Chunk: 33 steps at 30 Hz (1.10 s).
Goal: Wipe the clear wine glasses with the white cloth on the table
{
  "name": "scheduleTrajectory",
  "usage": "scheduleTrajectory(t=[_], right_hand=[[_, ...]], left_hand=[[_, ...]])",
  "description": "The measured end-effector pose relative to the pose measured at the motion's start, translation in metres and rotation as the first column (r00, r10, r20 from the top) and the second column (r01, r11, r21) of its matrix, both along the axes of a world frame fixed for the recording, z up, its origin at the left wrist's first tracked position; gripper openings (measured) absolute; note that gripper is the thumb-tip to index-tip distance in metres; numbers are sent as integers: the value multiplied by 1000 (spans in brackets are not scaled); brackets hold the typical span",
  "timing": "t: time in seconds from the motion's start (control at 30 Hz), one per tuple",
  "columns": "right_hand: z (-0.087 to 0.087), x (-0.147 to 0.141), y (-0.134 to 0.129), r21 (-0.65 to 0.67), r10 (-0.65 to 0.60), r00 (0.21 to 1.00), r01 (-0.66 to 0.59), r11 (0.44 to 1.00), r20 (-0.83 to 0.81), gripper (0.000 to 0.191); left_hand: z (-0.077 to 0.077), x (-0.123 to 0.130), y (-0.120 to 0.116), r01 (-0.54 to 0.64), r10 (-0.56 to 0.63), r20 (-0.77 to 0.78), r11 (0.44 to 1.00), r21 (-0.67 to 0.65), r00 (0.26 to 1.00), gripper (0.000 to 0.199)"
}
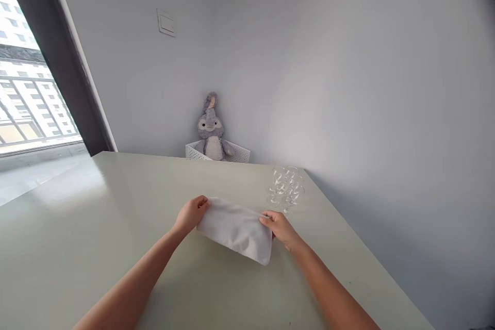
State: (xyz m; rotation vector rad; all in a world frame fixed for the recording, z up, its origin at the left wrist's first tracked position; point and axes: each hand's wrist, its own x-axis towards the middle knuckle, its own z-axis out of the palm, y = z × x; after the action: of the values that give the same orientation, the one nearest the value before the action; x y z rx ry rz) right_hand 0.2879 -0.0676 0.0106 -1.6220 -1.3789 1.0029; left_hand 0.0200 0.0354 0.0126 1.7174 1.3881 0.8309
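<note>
A pale grey-white cloth [236, 229] hangs between my two hands above the table, its lower edge loose and its right bottom corner drooping. My left hand [192, 212] pinches the upper left corner between thumb and fingers. At the upper right corner, my right hand [277, 225] grips the fabric with the thumb on the near side; some of its fingers are hidden behind the cloth. Beyond my right hand, several clear stemmed glasses [286, 185] stand close together on the table.
The pale greenish glossy table [127, 206] reaches to the walls. Past its far edge, a white perforated basket [242, 153] holds a grey plush rabbit [211, 126]. A light switch [166, 23] is on the wall. At left is a dark-framed window [33, 77].
</note>
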Motion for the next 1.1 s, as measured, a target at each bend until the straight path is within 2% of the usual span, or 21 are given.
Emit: scheduleTrajectory(t=[0.03, 0.1, 0.17, 0.2, 0.27, 0.33, 0.43, 0.63, 0.73, 0.83, 0.93, 1.0, 1.1], right_hand=[[-9, 3, 2, 29, -53, 985, 49, 998, 165, 25], [-26, 8, 5, 187, -192, 875, 119, 975, 443, 22], [-37, 9, 5, 305, -273, 783, 112, 946, 558, 19], [-41, 8, 5, 317, -277, 771, 103, 943, 573, 19], [-45, 7, 3, 300, -262, 775, 98, 949, 575, 21], [-46, 6, 2, 297, -254, 788, 96, 950, 560, 22], [-46, 10, 2, 307, -255, 837, 110, 945, 485, 23], [-42, 24, 0, 298, -296, 910, 208, 932, 290, 25], [-41, 29, -2, 291, -298, 916, 218, 931, 268, 26], [-42, 32, -4, 244, -287, 919, 223, 944, 270, 28], [-44, 35, -5, 188, -268, 927, 223, 957, 264, 28], [-46, 36, -5, 149, -254, 930, 221, 964, 266, 28], [-50, 36, -4, 105, -225, 932, 203, 974, 284, 29]], left_hand=[[-2, 0, 1, -40, 51, -114, 995, 95, 992, 22], [-5, 5, -4, -67, 145, -243, 951, 302, 959, 19], [-5, 16, -20, -9, 129, -276, 917, 399, 952, 21], [-6, 24, -31, 50, 65, -284, 923, 383, 957, 23], [-11, 42, -55, 255, -164, -296, 919, 300, 941, 38], [-18, 62, -74, 438, -351, -356, 875, 205, 866, 55], [-27, 88, -79, 508, -386, -452, 841, 184, 804, 43], [-30, 132, -33, 435, -272, -568, 884, 173, 777, 53], [-40, 147, -9, 357, -145, -580, 895, 269, 801, 46], [-51, 148, 20, 384, -146, -602, 877, 289, 785, 66], [-54, 130, 58, 416, -206, -658, 892, 178, 724, 72], [-50, 105, 87, 332, -147, -693, 933, 141, 706, 72], [-40, 46, 124, 172, -34, -721, 978, 119, 692, 69]])
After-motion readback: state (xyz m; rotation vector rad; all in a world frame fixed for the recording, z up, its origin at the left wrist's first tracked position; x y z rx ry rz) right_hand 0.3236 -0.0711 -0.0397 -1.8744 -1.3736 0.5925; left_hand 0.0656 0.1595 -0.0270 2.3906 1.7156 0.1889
